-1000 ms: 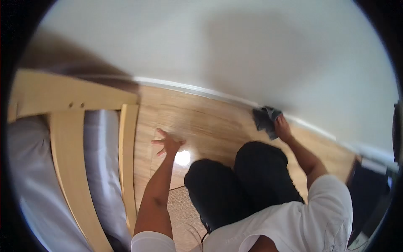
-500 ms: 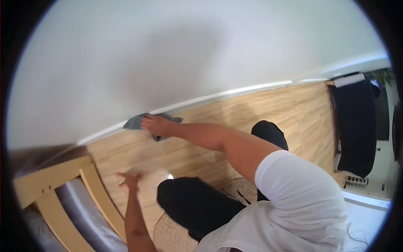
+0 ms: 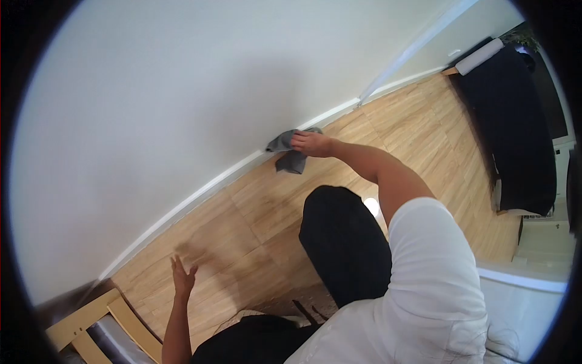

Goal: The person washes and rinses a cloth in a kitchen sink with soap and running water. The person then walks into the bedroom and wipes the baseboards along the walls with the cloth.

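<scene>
A grey cloth (image 3: 292,161) lies bunched under my right hand (image 3: 311,144), whose fingers press it against the white baseboard (image 3: 233,171) at the foot of the wall. One corner of the cloth hangs down onto the wooden floor. My left hand (image 3: 183,278) is held out over the floor at the lower left, with fingers spread and nothing in it. Both of my knees show in dark trousers (image 3: 345,242) between the two arms.
A pale wall (image 3: 151,121) rises in front of me. At the lower left stands a light wooden frame (image 3: 91,315) with grey fabric behind its slats. A piece of furniture under a dark cover (image 3: 509,121) is at the right. A woven rug (image 3: 285,306) lies beneath me.
My right hand has slid the cloth rightward along the baseboard. My body and view have turned and shifted right, so the wooden frame now sits lower in the corner. My left hand stays spread.
</scene>
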Demonstrator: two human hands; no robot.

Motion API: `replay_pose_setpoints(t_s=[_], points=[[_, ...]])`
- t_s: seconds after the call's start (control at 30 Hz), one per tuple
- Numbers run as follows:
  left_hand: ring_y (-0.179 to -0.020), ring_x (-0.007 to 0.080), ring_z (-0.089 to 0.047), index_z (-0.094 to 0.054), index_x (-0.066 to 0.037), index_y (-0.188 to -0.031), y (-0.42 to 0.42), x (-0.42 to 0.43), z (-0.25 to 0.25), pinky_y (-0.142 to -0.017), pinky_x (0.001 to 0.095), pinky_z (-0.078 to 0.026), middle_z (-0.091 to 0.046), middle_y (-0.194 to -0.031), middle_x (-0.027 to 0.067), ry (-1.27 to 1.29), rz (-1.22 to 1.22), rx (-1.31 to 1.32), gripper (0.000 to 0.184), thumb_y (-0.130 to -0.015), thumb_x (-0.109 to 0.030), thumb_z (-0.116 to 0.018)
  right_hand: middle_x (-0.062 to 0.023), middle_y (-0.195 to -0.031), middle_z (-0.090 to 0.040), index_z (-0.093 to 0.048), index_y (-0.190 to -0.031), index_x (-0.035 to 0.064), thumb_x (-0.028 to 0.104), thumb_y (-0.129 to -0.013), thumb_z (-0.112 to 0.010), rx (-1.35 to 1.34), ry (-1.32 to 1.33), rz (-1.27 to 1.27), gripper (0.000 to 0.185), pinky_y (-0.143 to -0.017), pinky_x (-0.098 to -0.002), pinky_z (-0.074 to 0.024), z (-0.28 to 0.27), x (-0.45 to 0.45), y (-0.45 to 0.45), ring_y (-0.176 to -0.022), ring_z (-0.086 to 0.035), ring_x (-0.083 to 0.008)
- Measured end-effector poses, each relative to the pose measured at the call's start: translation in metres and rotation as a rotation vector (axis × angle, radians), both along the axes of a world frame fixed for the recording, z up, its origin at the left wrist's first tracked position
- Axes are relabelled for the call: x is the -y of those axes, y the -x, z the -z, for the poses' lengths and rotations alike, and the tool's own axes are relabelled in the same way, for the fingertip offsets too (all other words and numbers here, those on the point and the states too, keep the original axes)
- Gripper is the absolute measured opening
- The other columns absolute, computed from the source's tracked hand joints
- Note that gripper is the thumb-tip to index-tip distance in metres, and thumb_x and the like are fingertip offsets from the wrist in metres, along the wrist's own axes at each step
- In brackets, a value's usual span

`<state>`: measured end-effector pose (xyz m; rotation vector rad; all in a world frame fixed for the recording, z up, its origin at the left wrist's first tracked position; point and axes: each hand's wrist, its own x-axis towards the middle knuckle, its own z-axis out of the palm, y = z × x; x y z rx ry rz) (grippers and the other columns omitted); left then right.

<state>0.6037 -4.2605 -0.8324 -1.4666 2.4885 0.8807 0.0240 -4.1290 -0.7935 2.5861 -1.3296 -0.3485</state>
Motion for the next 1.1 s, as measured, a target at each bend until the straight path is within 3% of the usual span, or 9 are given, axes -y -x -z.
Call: replay_pose_setpoints(t_s=[0.43, 0.53, 0.67, 0.87, 0.93, 0.97, 1.03, 1.07, 1.1], points=[[-0.123, 0.0380, -0.024, -0.015, -0.001, -0.133, 0.251, -0.062, -0.211, -0.100, 0.0375, -0.027, -0.021, -0.134, 0.0257, 0.005, 0.429, -0.239, 0.073, -0.076, -0.011, -0.061, -0.0112, -0.103, -0.045, -0.052, -0.095, -0.0035, 0.008, -0.076, -0.044, 0.188, 0.176, 0.638, 0.024, -0.096, -0.0328, -0.0314, 0.016, -0.108, 0.179, -0.106, -0.041, -0.0265], [-0.122, 0.0340, -0.030, -0.018, -0.010, -0.134, 0.250, -0.083, -0.227, -0.090, 0.0423, -0.039, -0.023, -0.136, 0.0184, -0.023, 0.364, -0.248, 0.076, -0.073, -0.004, -0.063, -0.0118, -0.104, -0.044, -0.051, -0.097, -0.0044, 0.008, -0.076, -0.044, 0.121, 0.190, 0.774, 0.026, -0.096, -0.0324, -0.0319, 0.015, -0.114, 0.176, -0.107, -0.041, -0.0269], [-0.121, 0.0381, -0.029, -0.023, -0.004, -0.131, 0.254, -0.104, -0.261, -0.096, 0.0389, -0.032, -0.021, -0.135, 0.0240, -0.082, 0.271, -0.208, 0.069, -0.075, -0.009, -0.062, -0.0130, -0.106, -0.042, -0.049, -0.102, -0.0055, 0.009, -0.078, -0.043, -0.132, 0.325, 0.832, 0.029, -0.093, -0.0326, -0.0343, 0.036, -0.117, 0.181, -0.104, -0.041, -0.0272], [-0.118, 0.0323, -0.037, -0.033, -0.009, -0.129, 0.249, -0.121, -0.294, -0.087, 0.0418, -0.042, -0.025, -0.136, 0.0159, -0.046, -0.026, -0.275, 0.062, -0.074, -0.006, -0.062, -0.0171, -0.105, -0.041, -0.048, -0.099, -0.0045, 0.008, -0.082, -0.040, 0.204, 0.173, 1.374, 0.023, -0.086, -0.0336, -0.0380, 0.030, -0.080, 0.159, -0.098, -0.046, -0.0281], [-0.118, 0.0330, -0.037, -0.034, -0.007, -0.128, 0.241, -0.123, -0.299, -0.089, 0.0398, -0.040, -0.027, -0.135, 0.0172, 0.064, 0.057, -0.258, 0.061, -0.074, -0.008, -0.062, -0.0200, -0.103, -0.043, -0.047, -0.098, -0.0028, 0.005, -0.078, -0.043, 0.575, 0.291, 1.554, 0.022, -0.085, -0.0357, -0.0389, 0.022, -0.066, 0.144, -0.097, -0.046, -0.0308], [-0.118, 0.0330, -0.037, -0.034, -0.007, -0.128, 0.236, -0.123, -0.303, -0.089, 0.0398, -0.040, -0.027, -0.135, 0.0172, 0.069, 0.011, -0.242, 0.061, -0.074, -0.008, -0.062, -0.0216, -0.103, -0.044, -0.044, -0.100, -0.0023, 0.002, -0.071, -0.046, 0.220, 0.747, 1.134, 0.030, -0.082, -0.0357, -0.0401, 0.073, -0.070, 0.167, -0.097, -0.046, -0.0323], [-0.119, 0.0338, -0.036, -0.034, -0.004, -0.128, 0.225, -0.125, -0.313, -0.090, 0.0379, -0.038, -0.029, -0.134, 0.0188, 0.025, 0.041, -0.305, 0.062, -0.073, -0.009, -0.063, -0.0173, -0.088, -0.054, -0.047, -0.090, -0.0066, -0.002, -0.061, -0.047, 1.269, 0.725, 1.556, 0.030, -0.066, -0.0364, -0.0470, 0.047, -0.048, 0.144, -0.071, -0.056, -0.0285], [-0.119, 0.0346, -0.035, -0.034, -0.003, -0.127, 0.219, -0.126, -0.322, -0.093, 0.0373, -0.036, -0.030, -0.132, 0.0200, -0.007, 0.002, -0.277, 0.063, -0.072, -0.010, -0.064, -0.0139, -0.081, -0.056, -0.050, -0.087, -0.0054, -0.003, -0.063, -0.047, 2.315, 0.874, 1.558, 0.025, -0.062, -0.0399, -0.0487, 0.069, -0.036, 0.143, -0.063, -0.056, -0.0272], [-0.119, 0.0346, -0.035, -0.034, -0.003, -0.127, 0.210, -0.129, -0.330, -0.093, 0.0373, -0.036, -0.030, -0.132, 0.0200, -0.002, -0.044, -0.262, 0.063, -0.072, -0.010, -0.064, -0.0132, -0.085, -0.056, -0.051, -0.091, -0.0030, -0.001, -0.069, -0.042, 2.531, 0.701, 1.693, 0.024, -0.064, -0.0417, -0.0495, 0.046, -0.027, 0.121, -0.070, -0.058, -0.0275]])
